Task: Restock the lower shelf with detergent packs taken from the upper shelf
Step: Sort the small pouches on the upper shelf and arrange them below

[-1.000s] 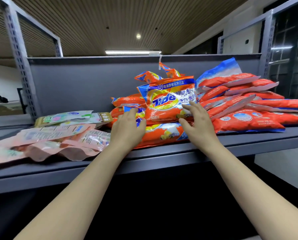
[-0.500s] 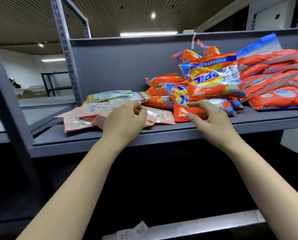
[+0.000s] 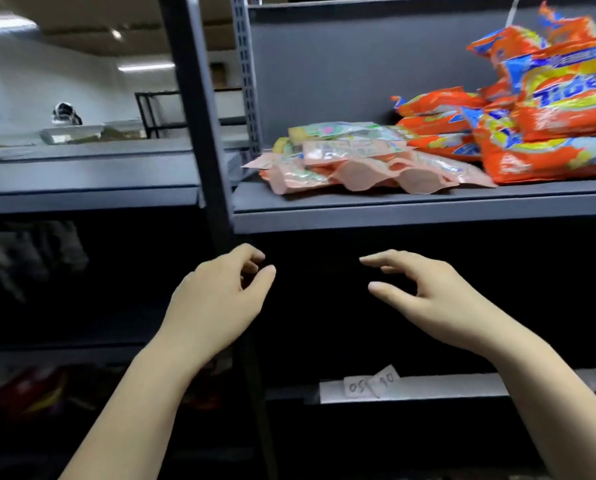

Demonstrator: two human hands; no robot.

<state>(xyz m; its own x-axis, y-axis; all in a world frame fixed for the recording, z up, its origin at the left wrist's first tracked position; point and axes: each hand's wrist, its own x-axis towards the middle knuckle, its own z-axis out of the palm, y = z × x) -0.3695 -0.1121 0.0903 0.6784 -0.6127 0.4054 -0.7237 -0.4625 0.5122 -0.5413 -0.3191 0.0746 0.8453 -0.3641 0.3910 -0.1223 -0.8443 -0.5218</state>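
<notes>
The orange Tide detergent packs lie heaped toward the right end of the upper shelf, stacked flat with one propped on top, their front bags close to the shelf's front edge, probably so they can be pulled off easily. Just left of them, the pink refill pouches overlap in a loose pile near that same edge. Both hands hang below the shelf's front edge, in front of the dark bay beneath, holding nothing. The left hand has loosely curled fingers, thumb near forefinger; the right hand has its fingers apart and stretched leftward. A handwritten paper label sits on the lower shelf edge.
</notes>
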